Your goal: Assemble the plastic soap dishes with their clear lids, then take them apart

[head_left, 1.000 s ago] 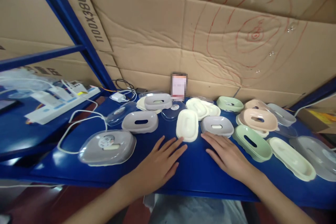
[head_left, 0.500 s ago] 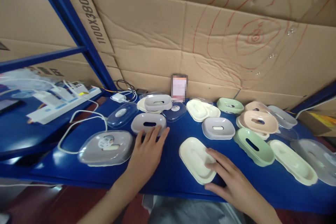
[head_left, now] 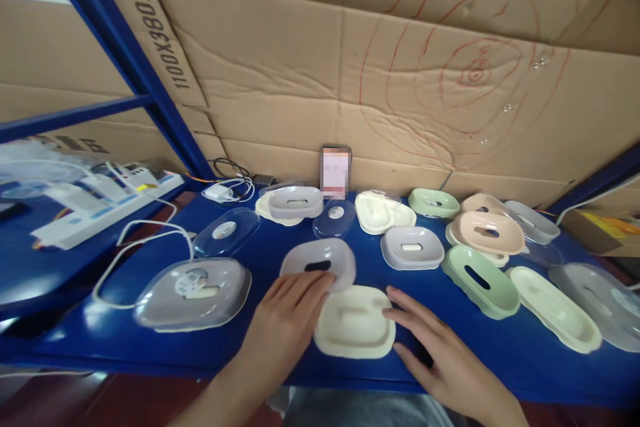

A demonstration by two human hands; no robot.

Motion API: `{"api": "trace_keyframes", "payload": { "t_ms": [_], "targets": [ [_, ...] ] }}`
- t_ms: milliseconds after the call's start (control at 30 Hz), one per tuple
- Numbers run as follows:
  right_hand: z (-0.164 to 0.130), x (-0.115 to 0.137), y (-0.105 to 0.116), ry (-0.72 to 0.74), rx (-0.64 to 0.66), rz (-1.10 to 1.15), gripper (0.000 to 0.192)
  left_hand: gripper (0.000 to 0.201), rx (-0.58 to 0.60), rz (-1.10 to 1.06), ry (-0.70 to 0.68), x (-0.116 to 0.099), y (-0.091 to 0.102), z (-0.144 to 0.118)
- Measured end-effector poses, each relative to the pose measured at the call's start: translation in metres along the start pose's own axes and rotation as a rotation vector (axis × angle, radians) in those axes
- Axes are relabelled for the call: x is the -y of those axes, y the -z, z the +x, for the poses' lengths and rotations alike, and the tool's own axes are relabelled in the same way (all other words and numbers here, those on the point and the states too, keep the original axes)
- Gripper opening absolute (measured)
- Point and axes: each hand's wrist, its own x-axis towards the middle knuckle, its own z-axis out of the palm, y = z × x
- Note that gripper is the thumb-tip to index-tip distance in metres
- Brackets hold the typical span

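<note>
A blue shelf [head_left: 280,363] carries scattered soap dish parts [head_left: 412,247] and a white cable [head_left: 145,237].

The left hand [head_left: 280,313] covers the near edge of the grey tray [head_left: 319,263], and that tray overlaps the far rim of the cream tray [head_left: 354,330]. The phone [head_left: 335,170] propped at the shelf's back edge shows only a blurred screen. At the shelf's right end, a clear lid [head_left: 600,303] is cut off by the frame. Both forearms leave the bottom edge.

Soap dishes [head_left: 411,247] crowding blue shelf [head_left: 270,250]
</note>
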Motion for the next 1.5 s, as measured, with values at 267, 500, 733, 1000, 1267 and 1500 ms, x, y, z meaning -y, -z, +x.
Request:
{"api": "trace_keyframes", "payload": {
  "t_ms": [267, 500, 733, 1000, 1267, 1500],
  "targets": [
    [0.004, 0.01, -0.006, 0.209, -0.265, -0.25, 0.043, 0.033, 0.143, -0.216, -0.233, -0.049, -0.005, 0.002],
    [0.015, 0.015, 0.004, 0.297, -0.278, -0.245, 0.028, 0.034, 0.283, -0.25, -0.193, -0.005, 0.015, -0.012],
    [0.022, 0.026, 0.002, 0.301, -0.199, -0.255, 0.038, 0.03, 0.237, -0.269, -0.194, 0.005, 0.008, -0.016],
    [0.025, 0.024, -0.009, 0.239, -0.14, -0.178, 0.041, 0.023, 0.199, -0.324, -0.105, 0.011, 0.002, -0.019],
    [0.02, 0.021, -0.008, 0.189, -0.09, -0.105, 0.045, 0.021, 0.172, -0.33, -0.152, 0.012, 0.005, -0.014],
    [0.021, 0.021, -0.009, 0.199, -0.141, -0.102, 0.043, 0.021, 0.189, -0.313, -0.081, 0.01, -0.001, -0.018]
  ]
}}
